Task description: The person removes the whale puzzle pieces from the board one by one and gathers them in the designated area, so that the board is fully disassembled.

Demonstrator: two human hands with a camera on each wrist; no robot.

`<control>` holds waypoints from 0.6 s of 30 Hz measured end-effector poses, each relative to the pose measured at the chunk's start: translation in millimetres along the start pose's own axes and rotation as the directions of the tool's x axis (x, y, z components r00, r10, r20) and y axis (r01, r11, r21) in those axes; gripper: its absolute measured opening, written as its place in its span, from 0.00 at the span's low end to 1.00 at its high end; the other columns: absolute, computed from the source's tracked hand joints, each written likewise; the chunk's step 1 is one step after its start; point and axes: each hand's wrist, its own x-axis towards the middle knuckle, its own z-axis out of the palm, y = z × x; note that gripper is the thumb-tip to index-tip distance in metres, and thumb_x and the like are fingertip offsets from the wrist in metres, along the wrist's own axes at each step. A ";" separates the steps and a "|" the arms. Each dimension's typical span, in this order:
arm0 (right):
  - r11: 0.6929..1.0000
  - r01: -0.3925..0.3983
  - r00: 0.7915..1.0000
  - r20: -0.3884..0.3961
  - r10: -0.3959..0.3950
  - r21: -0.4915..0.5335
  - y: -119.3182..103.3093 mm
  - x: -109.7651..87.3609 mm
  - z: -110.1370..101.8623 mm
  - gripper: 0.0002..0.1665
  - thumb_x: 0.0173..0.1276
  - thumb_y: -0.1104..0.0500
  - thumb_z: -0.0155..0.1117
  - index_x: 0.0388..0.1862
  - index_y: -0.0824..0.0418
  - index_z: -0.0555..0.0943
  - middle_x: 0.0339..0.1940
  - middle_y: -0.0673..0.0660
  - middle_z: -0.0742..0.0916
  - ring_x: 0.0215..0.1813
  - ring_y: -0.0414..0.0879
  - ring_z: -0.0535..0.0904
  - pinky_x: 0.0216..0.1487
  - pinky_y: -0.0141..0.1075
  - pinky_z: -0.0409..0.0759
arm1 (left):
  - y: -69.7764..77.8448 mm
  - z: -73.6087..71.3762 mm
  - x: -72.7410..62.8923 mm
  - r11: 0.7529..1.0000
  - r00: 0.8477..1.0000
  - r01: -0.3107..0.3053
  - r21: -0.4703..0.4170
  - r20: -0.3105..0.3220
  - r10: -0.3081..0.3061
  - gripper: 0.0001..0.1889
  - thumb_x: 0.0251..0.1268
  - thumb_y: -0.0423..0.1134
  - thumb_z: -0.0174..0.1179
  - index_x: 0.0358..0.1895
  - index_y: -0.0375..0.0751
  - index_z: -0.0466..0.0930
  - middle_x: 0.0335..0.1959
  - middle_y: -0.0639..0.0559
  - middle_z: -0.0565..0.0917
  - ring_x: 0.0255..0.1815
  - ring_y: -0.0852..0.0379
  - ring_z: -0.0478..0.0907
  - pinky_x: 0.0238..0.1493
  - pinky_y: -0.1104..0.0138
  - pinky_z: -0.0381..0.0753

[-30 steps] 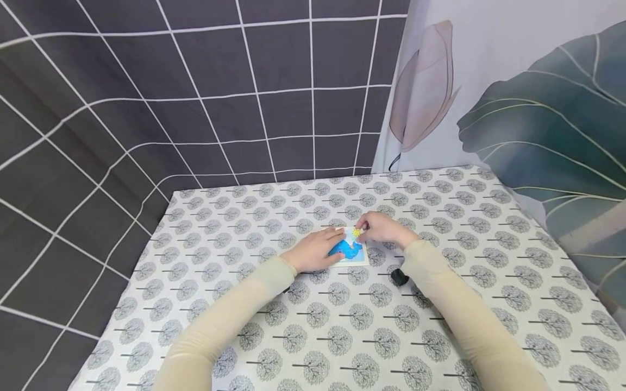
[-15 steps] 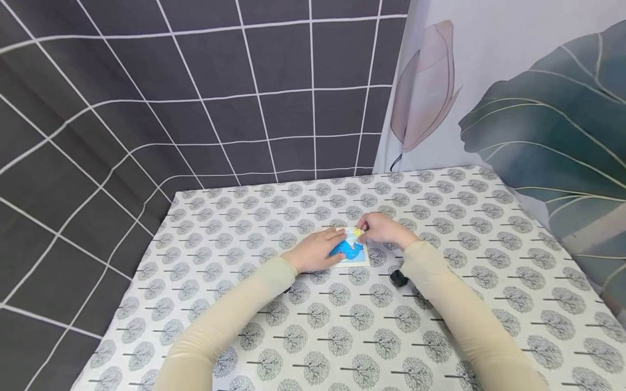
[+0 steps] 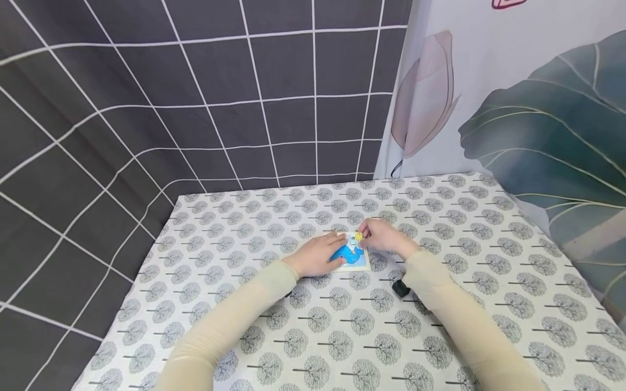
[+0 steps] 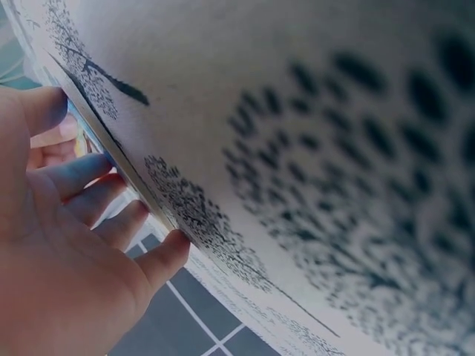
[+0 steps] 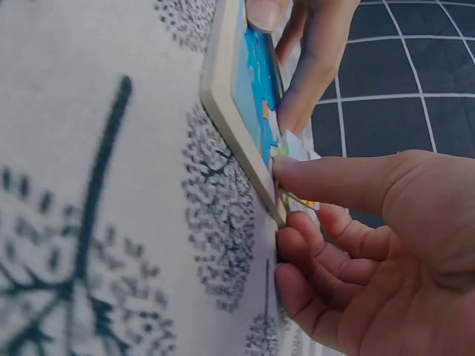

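Whale puzzle (image 3: 351, 261), a thick, pale-edged board, lies flat on the counter (image 3: 313, 355), tree-printed in grey on white, before a dark, white-gridded curtain (image 3: 288, 119). The left hand (image 3: 318, 257) spans its left side, fingers slightly apart; the right hand (image 3: 383, 237) pinches a thin yellow-sun piece (image 3: 359, 237) between thumb and fingers.

The picture board (image 5: 241, 153) is showing a smooth, matt edge, probably wood, though the wrist view is softening it. The tablecloth (image 3: 337, 328) beneath is looking like matt cloth; the far dark curtain (image 3: 283, 65) is hanging as dull fabric; the near cream sleeves (image 3: 235, 317) are wrinkling like thin cloth.
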 end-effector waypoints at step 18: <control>0.958 0.032 0.991 -0.136 0.007 0.285 20.7 -6.1 -8.3 0.17 0.68 0.63 0.65 0.53 0.69 0.78 0.44 0.61 0.86 0.43 0.51 0.82 0.47 0.40 0.83 | -5.5 4.3 -0.2 0.998 1.000 -0.013 -0.061 0.000 0.013 0.41 0.74 0.63 0.51 0.80 0.43 0.55 0.81 0.49 0.54 0.81 0.47 0.49 0.79 0.51 0.49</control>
